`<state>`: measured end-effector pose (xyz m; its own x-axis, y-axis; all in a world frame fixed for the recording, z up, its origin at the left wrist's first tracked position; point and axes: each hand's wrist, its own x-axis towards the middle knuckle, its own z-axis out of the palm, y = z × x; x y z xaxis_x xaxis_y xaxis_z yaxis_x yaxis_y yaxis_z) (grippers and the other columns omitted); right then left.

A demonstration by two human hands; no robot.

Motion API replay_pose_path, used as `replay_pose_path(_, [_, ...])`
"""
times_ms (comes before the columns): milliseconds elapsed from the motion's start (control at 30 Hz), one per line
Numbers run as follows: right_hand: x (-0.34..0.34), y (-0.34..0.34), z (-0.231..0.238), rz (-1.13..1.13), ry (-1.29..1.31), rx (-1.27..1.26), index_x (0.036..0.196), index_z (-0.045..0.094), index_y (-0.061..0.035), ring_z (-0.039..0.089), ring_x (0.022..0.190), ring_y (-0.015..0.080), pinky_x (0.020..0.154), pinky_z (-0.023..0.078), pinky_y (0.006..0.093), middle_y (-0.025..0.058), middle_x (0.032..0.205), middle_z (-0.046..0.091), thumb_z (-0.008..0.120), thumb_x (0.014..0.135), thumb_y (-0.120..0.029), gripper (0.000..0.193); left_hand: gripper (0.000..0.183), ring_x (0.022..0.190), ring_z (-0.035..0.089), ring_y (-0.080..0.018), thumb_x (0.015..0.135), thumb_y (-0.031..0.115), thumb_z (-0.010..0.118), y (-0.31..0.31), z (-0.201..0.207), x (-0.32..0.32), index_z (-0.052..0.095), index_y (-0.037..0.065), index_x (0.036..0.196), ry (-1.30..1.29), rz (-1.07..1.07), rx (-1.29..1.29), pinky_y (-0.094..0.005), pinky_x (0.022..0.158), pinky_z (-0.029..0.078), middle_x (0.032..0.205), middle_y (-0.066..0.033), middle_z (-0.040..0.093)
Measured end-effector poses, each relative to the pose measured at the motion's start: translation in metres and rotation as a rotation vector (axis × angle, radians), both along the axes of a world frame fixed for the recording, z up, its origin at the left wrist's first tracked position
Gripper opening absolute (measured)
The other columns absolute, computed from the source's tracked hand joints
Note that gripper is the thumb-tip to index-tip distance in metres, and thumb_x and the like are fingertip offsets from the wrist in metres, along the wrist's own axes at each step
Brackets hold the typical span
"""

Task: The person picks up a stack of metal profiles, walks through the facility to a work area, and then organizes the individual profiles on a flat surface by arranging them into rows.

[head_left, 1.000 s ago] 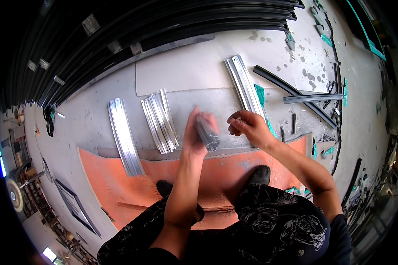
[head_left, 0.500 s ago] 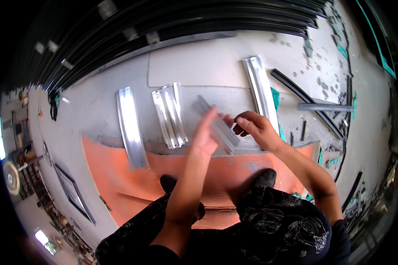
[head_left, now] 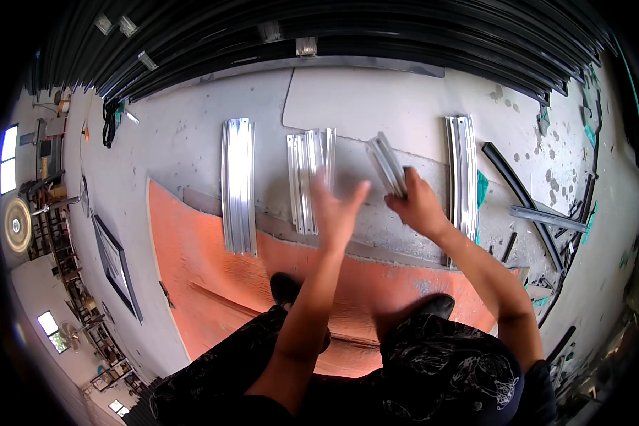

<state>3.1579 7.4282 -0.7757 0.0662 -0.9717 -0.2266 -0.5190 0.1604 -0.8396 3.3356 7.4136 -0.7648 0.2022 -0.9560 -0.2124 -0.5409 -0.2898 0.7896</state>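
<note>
Right hand [head_left: 420, 207] grips one rail [head_left: 386, 164]; left hand [head_left: 339, 210] is open, blurred. Three more rail groups [head_left: 239, 184] lie on the floor [head_left: 376, 99].

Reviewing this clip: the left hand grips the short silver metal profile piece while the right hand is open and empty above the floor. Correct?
Not quite: the hands are swapped. In the head view the right hand grips the short silver metal profile piece, while the left hand is open and empty above the floor.
</note>
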Motion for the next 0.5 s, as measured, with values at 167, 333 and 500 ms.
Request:
replay_pose_path(167, [0.007,-0.046,-0.005,-0.132,0.252,-0.120,0.103,0.043,0.0029,0.061,0.071,0.0442,0.064,0.051,0.0493,0.0247,0.076,0.062,0.064,0.077,-0.014,0.038,0.094,0.125,0.038,-0.0407,0.067,0.046,0.080,-0.007,-0.039,0.033,0.037,-0.003,0.134,-0.733,0.069,-0.021,-0.0475,0.104,0.033,0.133,-0.0268,0.041])
replay_pose_path(333, [0.005,-0.063,-0.003,-0.003,0.435,0.074,0.098,0.052,0.0033,0.064,0.070,0.0400,0.064,0.053,0.0468,0.0219,0.074,0.064,0.062,0.079,-0.022,0.033,0.088,0.115,0.045,-0.0405,0.063,0.040,0.081,-0.015,-0.033,0.046,0.043,-0.004,0.129,-0.741,-0.011,-0.010,-0.0468,0.098,0.038,0.122,-0.0250,0.050])
replay_pose_path(500, [-0.001,-0.066,0.003,0.077,0.594,0.053,0.082,0.064,0.0010,0.064,0.066,0.0368,0.062,0.053,0.0443,0.0194,0.070,0.064,0.065,0.080,-0.035,0.036,0.067,0.104,0.052,-0.0397,0.064,0.023,0.074,-0.022,-0.033,0.047,0.049,-0.004,0.119,-0.754,-0.010,-0.005,-0.0471,0.091,0.043,0.107,-0.0221,0.055])
